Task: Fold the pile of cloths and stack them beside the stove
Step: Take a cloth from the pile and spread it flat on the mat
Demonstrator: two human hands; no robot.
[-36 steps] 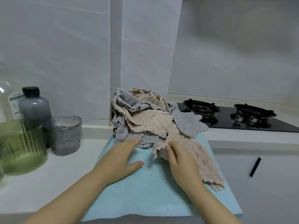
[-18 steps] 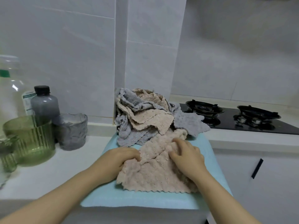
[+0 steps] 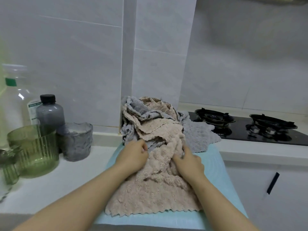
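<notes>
1. Nearest the person, a beige cloth (image 3: pixel 150 197) lies partly spread on a blue mat (image 3: pixel 216 174). Its scalloped hem is at 6 o'clock, and its far half is bunched and runs up into the heap behind.
2. The left hand (image 3: pixel 133 157), at the cloth's 10 o'clock, has its fingers curled and grips the rumpled edge. The right hand (image 3: pixel 188 162), at 1 o'clock, pinches a raised fold.
3. The cloth looks fluffy, light and limp. It will probably sag rather than hold a crease, so it is best taken by two corners of the hem and drawn taut. The nap may cling to neighbouring cloths and drag them along.
4. At 12 o'clock the pile (image 3: pixel 150 120) leans into the wall corner, with beige and grey pieces tangled together. One grey cloth (image 3: pixel 198 137) spills out toward 2 o'clock.
5. Farther off at 2 o'clock is the stove (image 3: pixel 250 129), well apart from both hands. At 9 o'clock stand a green glass (image 3: pixel 35 152), a grey glass (image 3: pixel 76 142) and a dark-capped bottle (image 3: pixel 50 112).
</notes>
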